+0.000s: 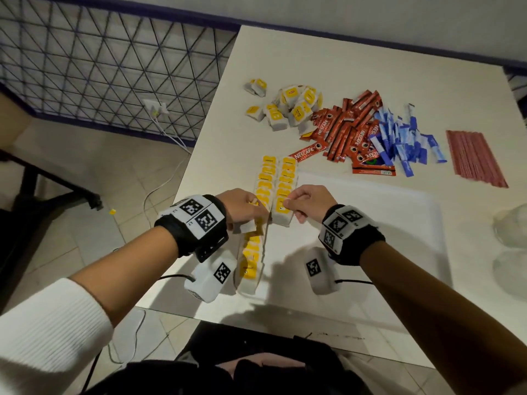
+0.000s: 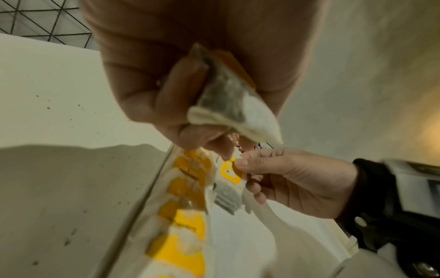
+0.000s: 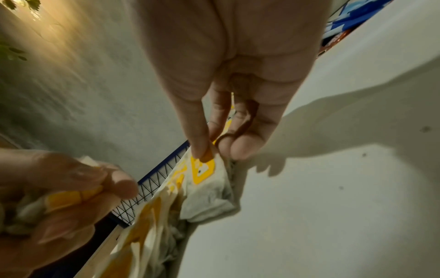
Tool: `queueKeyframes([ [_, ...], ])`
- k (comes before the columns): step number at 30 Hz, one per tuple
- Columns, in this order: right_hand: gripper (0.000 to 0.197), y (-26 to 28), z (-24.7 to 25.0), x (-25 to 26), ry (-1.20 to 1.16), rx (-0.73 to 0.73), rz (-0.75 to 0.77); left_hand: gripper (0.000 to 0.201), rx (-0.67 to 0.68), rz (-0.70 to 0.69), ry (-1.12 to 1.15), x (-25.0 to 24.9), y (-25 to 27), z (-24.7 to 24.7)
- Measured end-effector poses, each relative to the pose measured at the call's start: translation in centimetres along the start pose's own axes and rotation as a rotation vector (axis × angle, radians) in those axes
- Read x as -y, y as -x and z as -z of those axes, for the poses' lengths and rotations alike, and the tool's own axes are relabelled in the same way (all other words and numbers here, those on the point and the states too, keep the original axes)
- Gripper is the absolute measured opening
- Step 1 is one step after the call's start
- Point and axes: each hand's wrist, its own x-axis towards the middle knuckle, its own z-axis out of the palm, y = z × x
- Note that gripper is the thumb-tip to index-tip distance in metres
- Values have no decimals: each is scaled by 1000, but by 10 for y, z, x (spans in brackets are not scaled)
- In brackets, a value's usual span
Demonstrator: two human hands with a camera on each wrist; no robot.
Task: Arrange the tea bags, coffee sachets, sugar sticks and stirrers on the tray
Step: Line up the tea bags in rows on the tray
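White tabletop (image 1: 370, 81) is bordered on the left by a wire mesh fence (image 1: 99, 67), with tiled floor (image 1: 85, 166) below it. On the table a white tray (image 1: 399, 223) is set, and along its left edge two rows of tea bags (image 1: 266, 181) with yellow tags are laid, overlapping one another. Above the left row the left hand (image 1: 242, 208) is held, its fingers curled round a tea bag (image 2: 228, 97) that is gripped in the palm. Just beside it the right hand (image 1: 306, 202) is seen, thumb and forefinger pinching the yellow tag of the nearest bag (image 3: 207, 180) of the right row, the other fingers loosely bent. Beyond the tray, loose tea bags (image 1: 288, 106) are heaped, then red coffee sachets (image 1: 345, 132), then blue sugar sticks (image 1: 405, 138), the three heaps touching. Well apart to the right, red stirrers (image 1: 474, 158) are laid side by side in a flat band. At the far right edge something clear is seen, too blurred to tell.
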Motion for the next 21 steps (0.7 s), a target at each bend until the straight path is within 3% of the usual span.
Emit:
queueKeyframes([
  [11,20,-11,-3,-5,27,-52,-2,23,8,-15,-18,-4,-4,9],
  [18,25,-15,-11,-12,66,-131,61,20,101,17,486,-6,-5,12],
  [21,25,-15,-11,-13,72,-146,69,20,130,-11,578,-4,-6,16],
])
